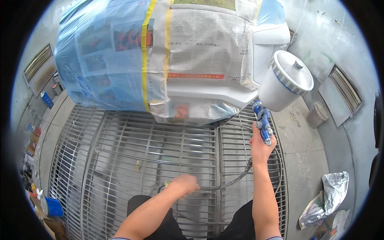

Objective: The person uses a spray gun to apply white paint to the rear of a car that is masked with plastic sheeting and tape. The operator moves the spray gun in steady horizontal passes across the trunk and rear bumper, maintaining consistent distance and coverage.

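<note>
My right hand (262, 145) is wrapped round the handle of a blue spray gun (262, 122), held up in front of the car's white painted part. A large white paint cup (282, 86) with a ribbed lid sits on top of the gun. From the gun's base a dark air hose (234, 182) runs down and across to my left hand (185, 185). The left fingers are curled closed round this hose, low over the floor grating. Ahead stands a car body (216, 91), its white lower panel bare and the rest masked with newspaper (208, 44), yellow tape (146, 52) and blue film (86, 76).
Metal floor grating (120, 160) lies beneath me, with hose loops on it. To the right are a dirty bucket (317, 115) and crumpled silver foil (335, 192) by the wall. A blue can (52, 207) and boxes stand at the left edge.
</note>
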### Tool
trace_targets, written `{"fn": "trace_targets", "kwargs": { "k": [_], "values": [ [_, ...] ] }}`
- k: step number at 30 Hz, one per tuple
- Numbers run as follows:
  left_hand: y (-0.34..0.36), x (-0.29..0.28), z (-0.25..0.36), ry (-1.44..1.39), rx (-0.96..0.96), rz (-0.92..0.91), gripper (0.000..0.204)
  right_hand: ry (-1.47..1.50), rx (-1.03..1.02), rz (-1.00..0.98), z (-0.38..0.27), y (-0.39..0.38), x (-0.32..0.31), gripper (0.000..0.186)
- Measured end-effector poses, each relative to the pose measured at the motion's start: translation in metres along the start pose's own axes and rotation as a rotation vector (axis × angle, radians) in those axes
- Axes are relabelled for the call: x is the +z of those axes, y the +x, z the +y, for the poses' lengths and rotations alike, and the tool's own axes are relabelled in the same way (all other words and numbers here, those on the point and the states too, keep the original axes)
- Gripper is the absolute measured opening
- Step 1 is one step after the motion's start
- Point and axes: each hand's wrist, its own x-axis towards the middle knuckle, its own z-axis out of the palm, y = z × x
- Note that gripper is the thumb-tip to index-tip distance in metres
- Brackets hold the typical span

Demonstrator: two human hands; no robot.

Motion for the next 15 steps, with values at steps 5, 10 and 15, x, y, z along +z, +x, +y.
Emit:
{"fn": "trace_targets", "kwargs": {
  "k": [5, 10, 15],
  "values": [
    [-0.001, 0.0, 0.004, 0.029, -0.021, -0.036, 0.045, 0.066, -0.075, -0.165, -0.003, -0.011, 0.013, 0.034],
    [-0.009, -0.002, 0.0, 0.003, -0.052, -0.083, 0.047, 0.182, -0.062, -0.415, -0.022, -0.024, 0.041, 0.04],
    [-0.012, 0.0, -0.006, -0.032, -0.042, -0.079, 0.047, 0.22, -0.005, -0.442, -0.025, -0.024, 0.047, 0.037]
  ]
}}
